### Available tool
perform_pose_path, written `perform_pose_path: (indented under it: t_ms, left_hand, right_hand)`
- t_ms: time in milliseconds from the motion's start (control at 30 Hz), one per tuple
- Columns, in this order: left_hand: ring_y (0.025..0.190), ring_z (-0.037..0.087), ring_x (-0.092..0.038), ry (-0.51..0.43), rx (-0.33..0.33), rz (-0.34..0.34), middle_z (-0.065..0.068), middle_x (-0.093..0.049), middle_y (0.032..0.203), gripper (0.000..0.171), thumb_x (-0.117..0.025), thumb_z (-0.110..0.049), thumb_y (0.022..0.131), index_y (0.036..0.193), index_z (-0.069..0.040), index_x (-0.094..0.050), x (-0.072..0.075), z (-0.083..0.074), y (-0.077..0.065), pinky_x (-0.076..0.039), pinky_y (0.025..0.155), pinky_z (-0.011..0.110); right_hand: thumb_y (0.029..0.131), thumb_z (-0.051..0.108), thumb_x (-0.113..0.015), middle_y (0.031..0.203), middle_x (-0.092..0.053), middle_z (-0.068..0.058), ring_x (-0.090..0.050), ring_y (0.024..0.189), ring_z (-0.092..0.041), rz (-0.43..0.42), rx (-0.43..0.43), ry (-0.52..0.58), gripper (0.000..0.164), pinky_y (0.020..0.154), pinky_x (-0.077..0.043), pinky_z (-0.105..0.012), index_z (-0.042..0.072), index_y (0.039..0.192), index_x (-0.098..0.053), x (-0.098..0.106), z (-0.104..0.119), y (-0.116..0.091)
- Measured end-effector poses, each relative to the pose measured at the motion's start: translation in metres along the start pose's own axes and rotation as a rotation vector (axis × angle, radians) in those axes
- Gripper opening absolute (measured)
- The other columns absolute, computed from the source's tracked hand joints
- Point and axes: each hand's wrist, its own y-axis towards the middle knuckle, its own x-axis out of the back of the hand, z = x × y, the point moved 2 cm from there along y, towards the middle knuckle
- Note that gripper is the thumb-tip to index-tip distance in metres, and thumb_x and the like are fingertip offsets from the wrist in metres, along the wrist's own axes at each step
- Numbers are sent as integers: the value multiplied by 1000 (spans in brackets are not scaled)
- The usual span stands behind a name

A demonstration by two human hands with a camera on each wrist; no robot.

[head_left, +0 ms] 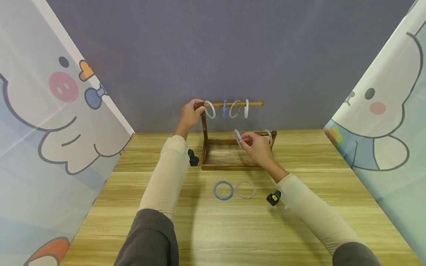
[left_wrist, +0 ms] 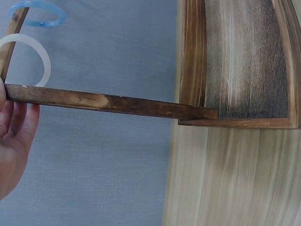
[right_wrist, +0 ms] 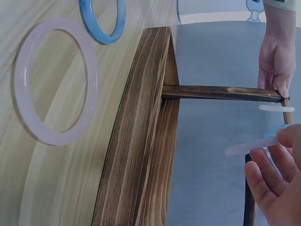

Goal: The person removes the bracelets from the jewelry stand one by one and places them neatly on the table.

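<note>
My left hand (head_left: 190, 115) grips the upper left corner of a dark wooden bangle rack (head_left: 204, 127), where its post meets the top bar. Thumb and fingers of my right hand (head_left: 259, 147) pinch a pale lilac bangle (head_left: 237, 137), held near the free left end of the lower bar (right_wrist: 249, 193). From the top bar hang a white bangle (head_left: 212, 111) nearest my left hand, a blue bangle (head_left: 224, 109), a translucent greyish bangle (head_left: 231, 111) and another white bangle (head_left: 246, 109). A pale bangle (head_left: 270, 136) hangs on the lower bar, partly behind my right hand.
On the wooden table (head_left: 233, 229) in front of the rack lie a blue bangle (head_left: 216, 194) and a pale pink bangle (right_wrist: 22, 89), side by side. The rack's base is a shallow tray (head_left: 229, 167). A grey wall (head_left: 213, 55) rises close behind, with cartoon-printed panels left and right.
</note>
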Motion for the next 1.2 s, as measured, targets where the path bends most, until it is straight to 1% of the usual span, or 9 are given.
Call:
perform_pose_path:
  t_ms: [100,200,300,400,533,700,833,1067,1200]
  left_hand:
    - [114,26,-64,-3,0,0,11,-65,126,29,-58,-23,105,131,-9,-60,0,0,0,-53,98,41]
    - [114,26,-64,-3,-5,-2,12,-65,126,29,-58,-22,105,131,-9,-60,0,1,1,-53,98,41]
    - [114,26,-64,-3,-7,-2,12,-65,127,29,-58,-22,105,131,-9,-60,0,1,0,-53,99,41]
    - [115,27,-64,-3,-8,-1,12,-65,127,30,-58,-22,105,131,-8,-60,0,0,-1,-53,100,41]
    - [115,27,-64,-4,-13,-4,13,-65,127,29,-58,-21,105,131,-7,-60,0,0,-2,-53,100,42]
    - [114,28,-64,-20,-23,-6,14,-65,126,29,-58,-21,105,130,-7,-61,1,-1,-1,-53,99,41]
    - [114,28,-64,-20,-32,-11,14,-65,126,28,-59,-20,105,129,-6,-61,1,0,-1,-53,99,42]
    - [112,27,-65,-20,-31,-9,13,-66,124,28,-59,-20,105,129,-7,-61,0,2,1,-53,97,41]
    - [110,27,-65,-22,-34,-11,13,-66,122,27,-59,-20,105,129,-7,-61,0,2,2,-54,96,40]
  right_hand:
    - [96,18,-73,97,-78,-9,-74,80,-23,12,25,-22,18,68,-59,-39,8,110,-72,-1,2,-2]
    - [96,19,-74,94,-78,-8,-73,76,-21,27,73,-51,18,65,-57,-38,9,110,-72,-1,3,-5]
    - [96,19,-73,93,-78,-8,-74,76,-21,46,114,-65,17,66,-58,-38,9,110,-72,0,3,-9]
    - [96,17,-73,91,-78,-7,-73,75,-21,61,142,-62,16,64,-58,-37,9,110,-72,0,2,-14]
    - [95,14,-74,88,-77,-7,-72,72,-19,75,185,-80,14,61,-57,-33,8,107,-72,1,0,-20]
    - [91,8,-76,86,-77,-9,-73,69,-19,84,240,-83,13,61,-59,-30,5,103,-74,1,-5,-28]
    - [89,6,-79,86,-78,-8,-73,72,-19,99,248,-77,13,62,-60,-29,6,101,-75,3,-9,-36]
    - [87,5,-80,87,-78,-5,-74,76,-18,158,232,-98,14,65,-61,-28,8,101,-76,1,-18,-52]
    - [86,8,-81,87,-78,-3,-74,76,-16,179,250,-131,15,65,-60,-28,10,100,-77,1,-23,-61]
